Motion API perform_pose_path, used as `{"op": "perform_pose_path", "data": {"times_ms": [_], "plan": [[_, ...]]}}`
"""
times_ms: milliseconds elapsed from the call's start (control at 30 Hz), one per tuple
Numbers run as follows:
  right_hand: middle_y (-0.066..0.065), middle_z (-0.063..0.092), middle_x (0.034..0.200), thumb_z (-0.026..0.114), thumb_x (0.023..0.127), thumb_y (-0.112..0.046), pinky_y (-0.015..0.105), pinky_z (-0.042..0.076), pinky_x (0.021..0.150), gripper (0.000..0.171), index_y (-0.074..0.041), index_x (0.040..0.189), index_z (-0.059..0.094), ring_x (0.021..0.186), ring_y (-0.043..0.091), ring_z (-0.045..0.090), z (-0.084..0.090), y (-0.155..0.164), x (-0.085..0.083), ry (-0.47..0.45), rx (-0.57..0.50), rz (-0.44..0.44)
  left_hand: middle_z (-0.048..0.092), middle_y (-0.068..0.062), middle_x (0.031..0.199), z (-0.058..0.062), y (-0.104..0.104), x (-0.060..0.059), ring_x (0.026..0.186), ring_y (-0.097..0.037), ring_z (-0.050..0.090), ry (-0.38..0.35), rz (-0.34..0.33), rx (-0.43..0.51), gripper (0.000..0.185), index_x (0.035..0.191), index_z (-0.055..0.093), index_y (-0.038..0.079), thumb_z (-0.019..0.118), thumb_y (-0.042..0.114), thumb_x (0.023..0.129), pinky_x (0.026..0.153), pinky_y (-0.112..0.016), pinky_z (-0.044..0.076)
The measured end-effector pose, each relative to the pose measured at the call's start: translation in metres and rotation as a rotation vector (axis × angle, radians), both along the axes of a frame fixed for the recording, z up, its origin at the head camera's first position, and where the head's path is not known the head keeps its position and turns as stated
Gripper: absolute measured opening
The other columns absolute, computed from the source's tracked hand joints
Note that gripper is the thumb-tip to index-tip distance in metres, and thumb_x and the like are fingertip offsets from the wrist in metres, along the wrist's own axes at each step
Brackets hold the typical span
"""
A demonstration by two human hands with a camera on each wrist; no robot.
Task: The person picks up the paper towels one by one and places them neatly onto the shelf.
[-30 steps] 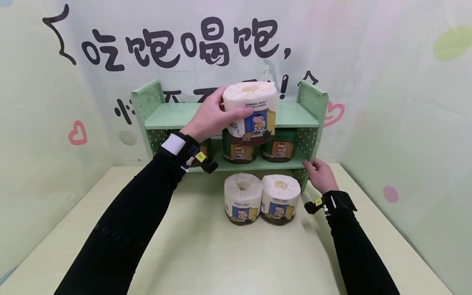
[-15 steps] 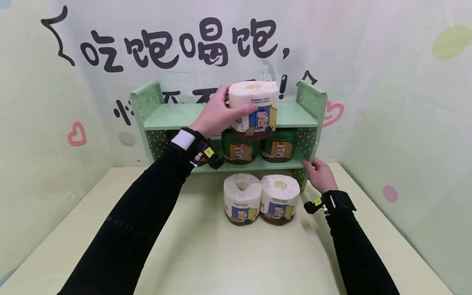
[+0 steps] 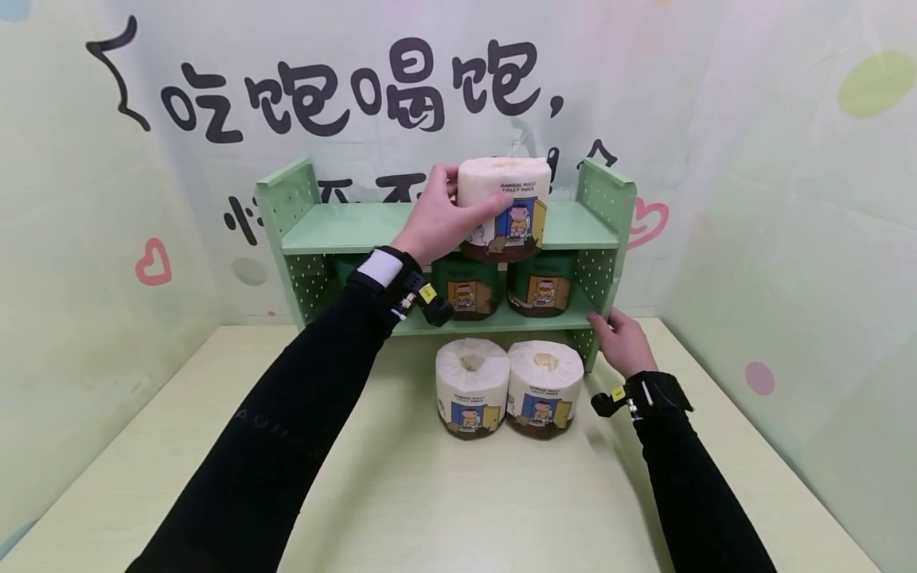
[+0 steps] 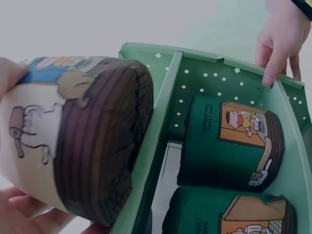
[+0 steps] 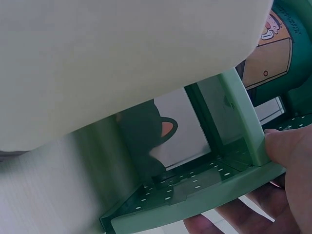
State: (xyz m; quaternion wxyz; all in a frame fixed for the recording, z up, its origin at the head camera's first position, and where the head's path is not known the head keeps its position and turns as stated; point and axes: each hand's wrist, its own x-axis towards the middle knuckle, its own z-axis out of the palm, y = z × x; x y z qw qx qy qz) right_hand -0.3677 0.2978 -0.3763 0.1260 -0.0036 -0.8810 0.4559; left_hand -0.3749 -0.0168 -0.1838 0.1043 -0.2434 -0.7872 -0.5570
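My left hand (image 3: 438,219) grips a white-wrapped toilet roll (image 3: 510,219) from its left side, thumb across the printed front. The roll overlaps the top board of a green two-tier shelf (image 3: 358,227); in the left wrist view its brown-striped base (image 4: 109,151) is tilted close to the board's front edge. At the shelf's right side, my right hand (image 3: 625,344) holds the side panel near the lower board. Thumb and fingers lie on either side of that panel (image 5: 195,209) in the right wrist view.
Green-wrapped rolls (image 3: 542,285) stand on the lower board, one partly hidden behind my left wrist. Two white rolls (image 3: 473,394) stand side by side on the pale table (image 3: 401,509), in front of the shelf. A printed curtain (image 3: 430,87) hangs behind.
My left hand has carried the toilet roll a little to the right along the front of the top board. The right hand keeps its hold on the shelf side.
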Motion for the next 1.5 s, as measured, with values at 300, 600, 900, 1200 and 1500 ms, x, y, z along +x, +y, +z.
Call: {"op": "perform_pose_path", "data": {"times_ms": [300,600,900,1200,1500], "plan": [[0.025,0.064,0.13,0.041,0.108,-0.048,0.038,0.049,0.085,0.056,-0.007,0.144,0.054,0.104,0.033,0.062,-0.003,0.001,-0.001,0.014,0.022,-0.014,0.042,-0.011,0.137,-0.003,0.013,-0.012,0.114,-0.019,0.058,0.014,0.103,-0.018,0.078,0.145,0.048,0.02,0.076,0.059,0.084,0.087,-0.029,0.058],[0.025,0.062,0.133,0.041,0.108,-0.049,0.042,0.049,0.088,0.058,-0.006,0.146,0.052,0.107,0.035,0.062,-0.002,0.001,-0.001,0.022,0.018,-0.001,0.048,-0.01,0.128,-0.004,0.026,-0.023,0.114,-0.017,0.055,0.037,0.135,0.014,0.066,0.138,0.057,0.024,0.076,0.058,0.085,0.08,-0.03,0.058],[0.024,0.061,0.136,0.042,0.108,-0.047,0.045,0.051,0.091,0.055,-0.006,0.143,0.054,0.109,0.039,0.064,-0.002,0.002,-0.002,0.011,-0.008,-0.004,0.048,-0.01,0.132,-0.006,0.041,-0.021,0.11,-0.018,0.056,-0.04,0.275,0.022,0.084,0.143,0.046,0.01,0.073,0.064,0.084,0.084,-0.031,0.055],[0.024,0.06,0.137,0.04,0.108,-0.05,0.044,0.05,0.09,0.06,-0.006,0.147,0.051,0.108,0.038,0.063,-0.002,0.003,-0.002,0.018,-0.004,0.005,0.061,-0.013,0.123,-0.008,0.056,-0.023,0.105,-0.021,0.067,-0.034,0.229,0.122,0.066,0.139,0.049,0.003,0.072,0.044,0.092,0.077,-0.027,0.061],[0.025,0.062,0.132,0.041,0.108,-0.051,0.042,0.05,0.088,0.059,-0.005,0.144,0.053,0.106,0.036,0.063,-0.003,0.004,-0.003,0.03,0.011,0.006,0.061,-0.007,0.126,-0.009,0.062,-0.024,0.105,-0.018,0.067,-0.104,0.217,0.114,0.052,0.141,0.053,0.009,0.06,0.042,0.101,0.087,-0.028,0.056]]}}
